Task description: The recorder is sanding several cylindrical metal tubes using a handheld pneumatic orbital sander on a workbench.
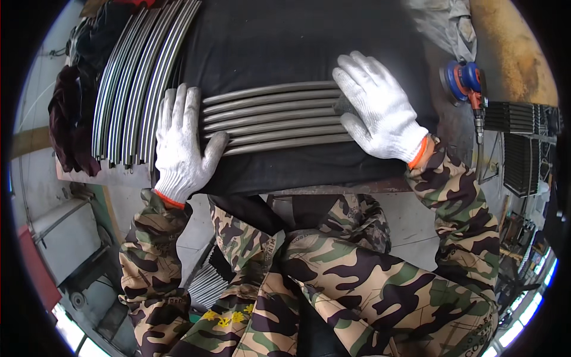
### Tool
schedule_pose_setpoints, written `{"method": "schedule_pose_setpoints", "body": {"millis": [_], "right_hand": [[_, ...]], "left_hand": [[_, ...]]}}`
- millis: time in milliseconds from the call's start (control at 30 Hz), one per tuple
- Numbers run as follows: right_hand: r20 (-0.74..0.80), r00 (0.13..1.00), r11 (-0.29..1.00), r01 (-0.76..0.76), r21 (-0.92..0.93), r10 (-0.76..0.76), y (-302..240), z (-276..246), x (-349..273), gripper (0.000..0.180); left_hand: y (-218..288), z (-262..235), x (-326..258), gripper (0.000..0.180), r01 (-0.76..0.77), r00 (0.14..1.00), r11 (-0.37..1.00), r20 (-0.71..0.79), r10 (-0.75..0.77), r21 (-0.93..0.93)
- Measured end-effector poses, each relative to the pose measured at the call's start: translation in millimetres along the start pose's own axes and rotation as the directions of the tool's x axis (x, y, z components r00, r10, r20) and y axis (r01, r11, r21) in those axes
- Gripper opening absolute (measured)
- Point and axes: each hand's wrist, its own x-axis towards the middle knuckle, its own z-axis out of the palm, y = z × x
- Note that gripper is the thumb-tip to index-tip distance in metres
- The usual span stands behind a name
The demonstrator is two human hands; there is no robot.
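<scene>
Several grey metal rods (273,112) lie side by side, running left to right on a black cloth (297,44). My left hand (185,140), in a white knit glove with an orange cuff, lies flat at their left ends, fingers straight and thumb spread. At the right ends, my right hand (377,110), gloved the same way, rests over the rods with its fingers stretched out and thumb apart. A small dark grey piece (343,106) shows beneath the right palm; what it is I cannot make out. The rod ends under both hands are hidden.
Shinier metal rods (143,83) are stacked at the left beside dark bunched cloth (70,122). A blue and red air sander (464,83) lies at the right, below a grey crumpled cloth (449,27). Dark stacked bars (518,146) stand beyond the table's right edge.
</scene>
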Motion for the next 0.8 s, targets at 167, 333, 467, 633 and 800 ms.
{"method": "schedule_pose_setpoints", "body": {"millis": [167,333,467,633,800], "right_hand": [[0.172,0.985,0.999,-0.018,0.050,0.009,-62.4,15.2,72.5,0.065],[0.205,0.975,0.973,0.041,0.229,-0.089,-109.2,40.0,131.3,0.072],[-0.002,0.998,0.985,0.061,0.164,-0.061,-87.8,61.8,100.1,0.071],[0.057,0.997,0.996,0.057,0.075,-0.061,-27.2,14.6,39.0,0.069],[0.016,0.996,0.995,0.084,0.056,-0.085,-18.3,-7.9,-0.8,0.077]], "left_hand": [[-4.2,3.6,-11.5,0.073,-0.031,0.999,0.999,-0.020,0.031,0.008],[-3.0,1.5,-5.7,0.072,-0.064,0.998,0.998,0.014,0.064,0.006],[-3.6,-11.0,-1.0,0.074,-0.102,0.993,0.995,0.062,0.103,-0.006],[-8.8,-14.8,-4.5,0.066,-0.086,0.996,0.994,-0.013,0.085,-0.064],[-2.7,-2.6,6.4,0.062,-0.105,0.992,0.991,-0.081,0.098,-0.087]]}}
